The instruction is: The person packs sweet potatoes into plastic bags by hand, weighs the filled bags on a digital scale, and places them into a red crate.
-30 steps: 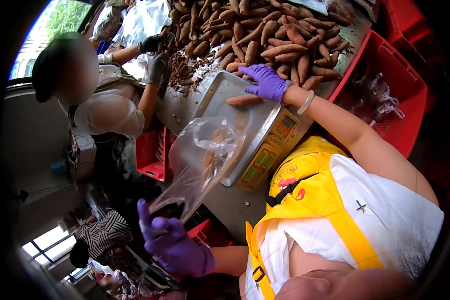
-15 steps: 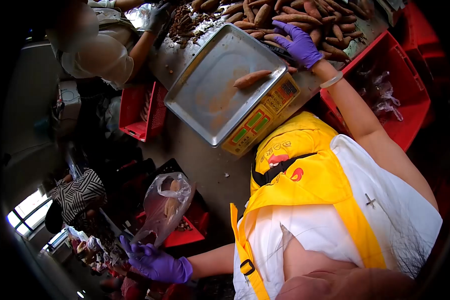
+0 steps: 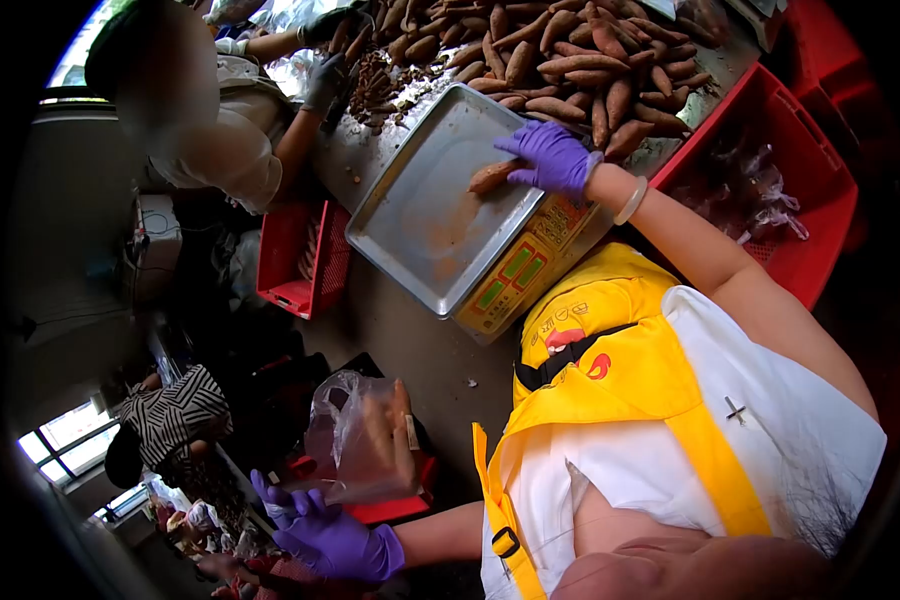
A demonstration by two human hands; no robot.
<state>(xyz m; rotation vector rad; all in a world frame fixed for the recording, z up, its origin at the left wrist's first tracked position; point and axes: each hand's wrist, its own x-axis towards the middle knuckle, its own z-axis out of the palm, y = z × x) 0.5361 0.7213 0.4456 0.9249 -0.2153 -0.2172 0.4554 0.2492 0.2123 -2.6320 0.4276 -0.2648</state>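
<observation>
"Where are the hands, and what is the work?"

"The right hand (image 3: pixel 555 158), in a purple glove, is above the frame's centre, bent over a single sweet potato (image 3: pixel 490 178). That sweet potato lies on the metal tray (image 3: pixel 410 225) of a scale (image 3: pixel 515 285). I judge the step in hand to be handling this one piece at the scale."

"How is it gripped?"

"The thumb sits against its right end, the fingers half curled beyond. The palm hides that end, so I cannot tell whether the hold is firm. Moving it would, I judge, call for thumb and fingers round the thicker middle."

"And the left hand?"

"The left hand (image 3: pixel 330 540), also gloved, is at the lower left, fingers loosely spread beside a plastic bag (image 3: pixel 345 450). Whether they pinch its film, I cannot tell. Long brown shapes show through the bag, and red plastic (image 3: pixel 375 512) shows beneath it."

"What would all this feel like?"

"The tray is smooth, shallow and raised at the rim, with a brown, earthy smear. The sweet potato is matt and tapering. Along the top of the frame, a heap of sweet potatoes (image 3: pixel 620 70) looks dusty and reddish brown. The bag is thin, glossy, crumpled film. At the right, a stiff red crate (image 3: pixel 820 165) holds more crinkled clear plastic."
</observation>
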